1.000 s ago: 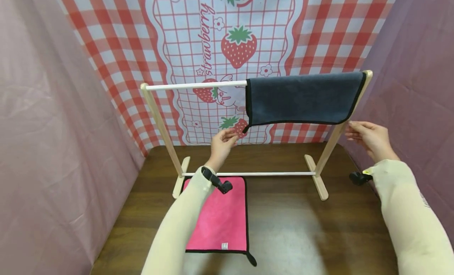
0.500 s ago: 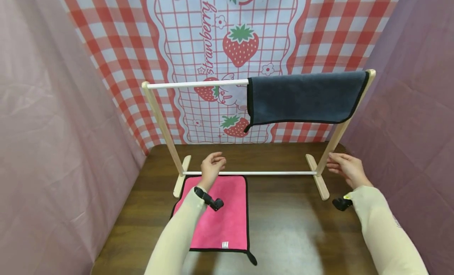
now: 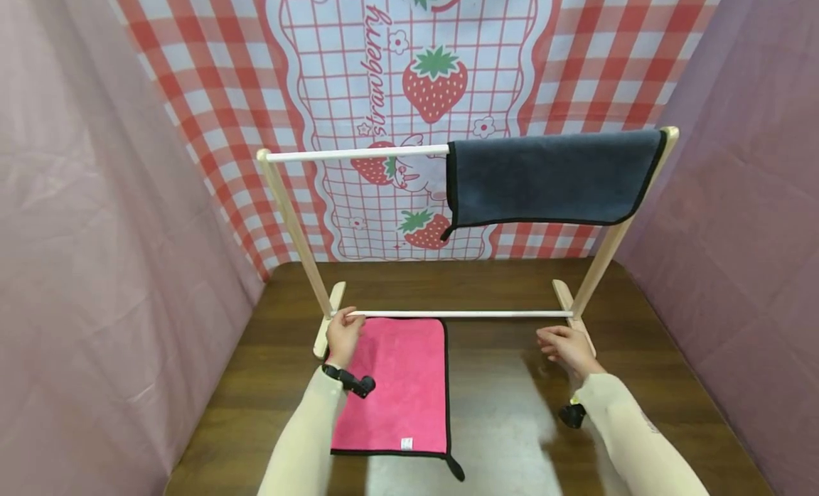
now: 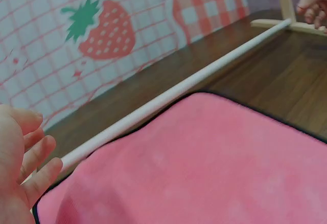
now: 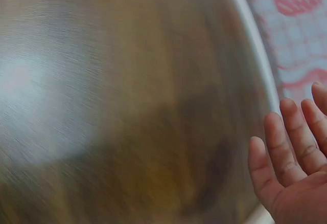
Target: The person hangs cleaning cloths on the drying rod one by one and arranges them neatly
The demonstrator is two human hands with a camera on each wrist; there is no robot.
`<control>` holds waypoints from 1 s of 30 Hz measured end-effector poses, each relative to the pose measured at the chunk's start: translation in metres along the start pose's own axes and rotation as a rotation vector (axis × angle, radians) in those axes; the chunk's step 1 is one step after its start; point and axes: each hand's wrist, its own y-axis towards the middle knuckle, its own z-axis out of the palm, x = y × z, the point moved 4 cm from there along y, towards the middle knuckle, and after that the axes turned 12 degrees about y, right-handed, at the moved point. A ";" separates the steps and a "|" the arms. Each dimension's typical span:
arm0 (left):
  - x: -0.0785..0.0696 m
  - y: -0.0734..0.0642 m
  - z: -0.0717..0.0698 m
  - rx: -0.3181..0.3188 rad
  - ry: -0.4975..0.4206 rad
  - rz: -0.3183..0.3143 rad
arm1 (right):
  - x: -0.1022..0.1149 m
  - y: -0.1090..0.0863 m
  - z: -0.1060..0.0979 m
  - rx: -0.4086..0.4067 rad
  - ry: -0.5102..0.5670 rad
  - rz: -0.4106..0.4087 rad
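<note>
A pink towel (image 3: 397, 389) with black edging and a hanging loop lies flat on the table, on the left side. Over its upper left corner is my left hand (image 3: 344, 336), fingers relaxed and holding nothing; the left wrist view shows them beside the pink cloth and the low white rod (image 4: 168, 97). My right hand (image 3: 566, 348), also holding nothing, is above the table near the rack's right foot, its fingers loosely extended in the right wrist view. A dark grey-blue towel (image 3: 553, 180) with black edging hangs folded over the right half of the rack's top rail (image 3: 358, 154).
The wooden rack's left post (image 3: 291, 226) and right post (image 3: 601, 268) stand on flat feet toward the back of the brown table (image 3: 512, 403). Behind it hangs a strawberry-patterned cloth (image 3: 435, 84). Pink curtains (image 3: 96, 233) close off both sides.
Both hands have come down from beside the hanging grey-blue towel. The left moved left to the pink towel's corner; the right moved left and down over the table. Both towels stay in place.
</note>
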 end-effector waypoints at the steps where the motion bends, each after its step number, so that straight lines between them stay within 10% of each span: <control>1: 0.003 0.001 -0.004 -0.016 0.016 -0.003 | -0.005 0.000 0.006 -0.006 -0.024 -0.005; 9: 0.016 0.011 -0.036 -0.155 0.094 -0.014 | -0.018 -0.004 0.053 0.006 -0.165 -0.093; 16: 0.008 0.028 -0.056 -0.186 -0.055 -0.106 | -0.023 -0.008 0.092 0.055 -0.252 -0.212; 30: -0.073 0.078 -0.089 -0.167 -0.283 -0.026 | -0.038 -0.028 0.184 0.284 -0.676 -0.471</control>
